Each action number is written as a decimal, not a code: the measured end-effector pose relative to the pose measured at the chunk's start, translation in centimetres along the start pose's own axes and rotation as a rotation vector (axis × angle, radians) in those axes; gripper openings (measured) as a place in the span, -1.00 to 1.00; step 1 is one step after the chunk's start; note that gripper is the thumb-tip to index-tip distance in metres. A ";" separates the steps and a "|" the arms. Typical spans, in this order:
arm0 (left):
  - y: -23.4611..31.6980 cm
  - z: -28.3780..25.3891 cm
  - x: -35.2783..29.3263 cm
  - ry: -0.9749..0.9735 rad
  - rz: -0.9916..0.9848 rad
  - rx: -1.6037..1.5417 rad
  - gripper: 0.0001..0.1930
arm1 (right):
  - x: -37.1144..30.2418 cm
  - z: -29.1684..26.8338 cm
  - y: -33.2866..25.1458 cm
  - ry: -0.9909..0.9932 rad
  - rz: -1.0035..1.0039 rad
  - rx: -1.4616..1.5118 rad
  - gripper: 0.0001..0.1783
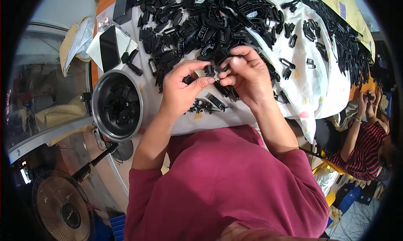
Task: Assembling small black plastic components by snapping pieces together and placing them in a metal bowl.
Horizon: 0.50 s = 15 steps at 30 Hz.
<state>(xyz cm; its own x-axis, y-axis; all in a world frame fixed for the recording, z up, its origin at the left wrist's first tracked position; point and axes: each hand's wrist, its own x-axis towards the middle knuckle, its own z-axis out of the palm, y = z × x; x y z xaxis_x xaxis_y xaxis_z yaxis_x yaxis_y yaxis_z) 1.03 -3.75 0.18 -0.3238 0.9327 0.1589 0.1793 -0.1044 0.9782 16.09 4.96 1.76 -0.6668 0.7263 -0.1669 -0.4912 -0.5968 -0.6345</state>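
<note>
A: Where is the small black plastic part (210, 70)?

B: Between the 2 hands, over the desk draped in white patterned cloth (303, 88). The bare left hand (178, 85) has its grip closed, thumb and index fingertip pinching that part. A stubby black piece (187, 79) sits tucked in the same hand's curled fingers.

A: And the bare right hand (255, 78)?

B: Its grip is closed too, on a small dark piece (225, 67) near the part. Fingers hide much of it, and I can't tell whether the 2 touch.

A: Which step is this?

B: I'd judge it fine fingertip work, with the 2 pieces held facing each other. The next move probably calls for steady thumbs and careful lining up.

A: What lies around?

B: Beyond the hands, a broad heap of black plastic parts (205, 31). To the left, a round silver metal bowl (95, 102) holds more, with a flat black rectangular device (109, 49) past it. Farther right sits a co-worker in a red-and-black striped top (362, 155).
</note>
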 end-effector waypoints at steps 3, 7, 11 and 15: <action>0.4 0.0 0.2 -0.007 0.090 0.028 -0.71 | 0.0 0.0 0.3 -0.015 -0.008 -0.034 -0.72; 0.8 -0.1 0.2 -0.016 0.196 0.171 -0.71 | -0.4 0.4 -0.4 0.054 0.067 -0.051 -0.67; 1.1 -0.2 0.3 0.013 0.165 0.084 -0.69 | -0.9 -0.2 0.0 0.060 0.156 -0.106 -0.79; 1.4 -0.9 0.9 -0.064 0.350 0.199 -0.65 | -1.1 -0.4 -0.8 0.049 0.172 -0.089 -0.83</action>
<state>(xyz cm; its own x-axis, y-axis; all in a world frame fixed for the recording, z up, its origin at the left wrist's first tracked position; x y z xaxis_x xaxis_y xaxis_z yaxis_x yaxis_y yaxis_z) 0.11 -3.40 1.77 -0.1539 0.8727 0.4634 0.4468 -0.3568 0.8204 17.42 4.76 2.13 -0.7077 0.6333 -0.3134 -0.3198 -0.6825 -0.6572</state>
